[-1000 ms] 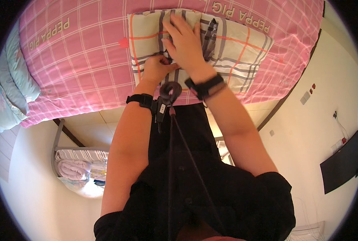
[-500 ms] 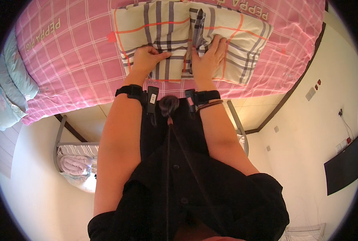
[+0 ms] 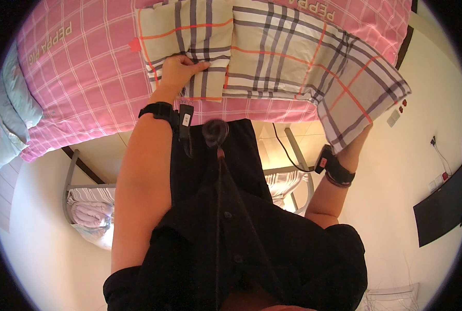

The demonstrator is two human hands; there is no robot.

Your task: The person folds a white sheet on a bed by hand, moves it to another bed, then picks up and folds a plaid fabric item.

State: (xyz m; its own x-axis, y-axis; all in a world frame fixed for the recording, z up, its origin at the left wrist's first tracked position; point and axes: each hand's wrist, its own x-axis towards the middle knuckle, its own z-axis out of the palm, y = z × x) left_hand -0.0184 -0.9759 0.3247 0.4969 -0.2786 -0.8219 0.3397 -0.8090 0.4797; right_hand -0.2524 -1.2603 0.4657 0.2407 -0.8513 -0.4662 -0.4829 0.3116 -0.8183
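Observation:
A cream plaid cloth with grey and orange stripes lies folded across the bed's near side. My left hand rests on its left folded part, thumb and fingers closed on a crease of the fabric. Over at the right, my right hand holds up the cloth's right end beyond the edge of the bed. That end hangs tilted and covers my right fingers; only the back of the hand and the wrist show.
Under the cloth is a pink checked bed cover. A pale blue floral bedding piece lies at the far left. Dark straps with small black devices sit on both wrists. A black panel hangs on the right wall.
My right hand has swung right and toward me, drawing the cloth's right part open and lifting its end off the bed. My left hand stays on the left part.

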